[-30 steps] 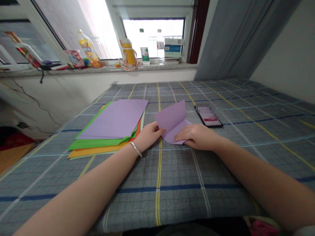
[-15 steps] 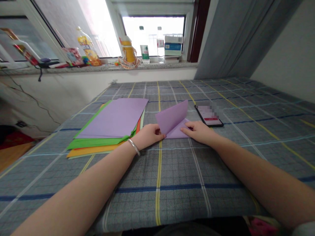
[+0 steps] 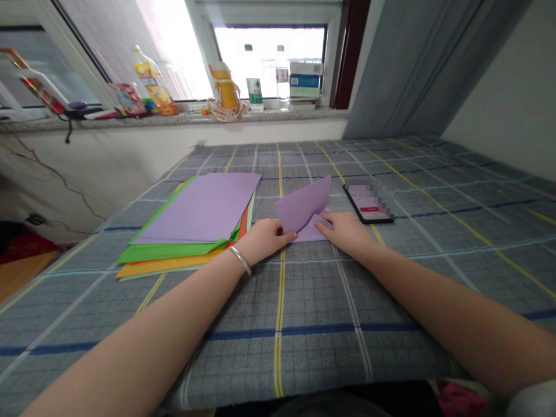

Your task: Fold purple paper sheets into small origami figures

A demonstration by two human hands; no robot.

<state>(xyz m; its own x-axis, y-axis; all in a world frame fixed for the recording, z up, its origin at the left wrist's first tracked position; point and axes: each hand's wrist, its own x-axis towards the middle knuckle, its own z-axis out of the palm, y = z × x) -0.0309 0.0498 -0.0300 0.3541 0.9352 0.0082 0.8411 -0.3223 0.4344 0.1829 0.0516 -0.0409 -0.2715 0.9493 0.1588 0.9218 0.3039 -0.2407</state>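
Note:
A folded sheet of purple paper [image 3: 306,202] rests on the checked cloth in front of me, one flap standing up at a slant. My left hand [image 3: 267,238], with a silver bangle on the wrist, pinches its lower left corner between thumb and fingers. At the right side, my right hand [image 3: 341,229] grips a small flap of the same sheet, lifted and bent inward. Left of my hands lies a stack of coloured paper [image 3: 200,205], purple on top, with green, orange and red edges showing below.
A phone [image 3: 369,204] with its screen lit lies to the right of the paper. Along the windowsill [image 3: 182,120] stand bottles, a yellow flask [image 3: 226,90] and boxes [image 3: 304,81]. A grey curtain [image 3: 403,69] hangs at the back right.
My right hand has moved slightly left, bringing the right flap of the purple paper up and inward. The left thumb has shifted a little right along the lower edge.

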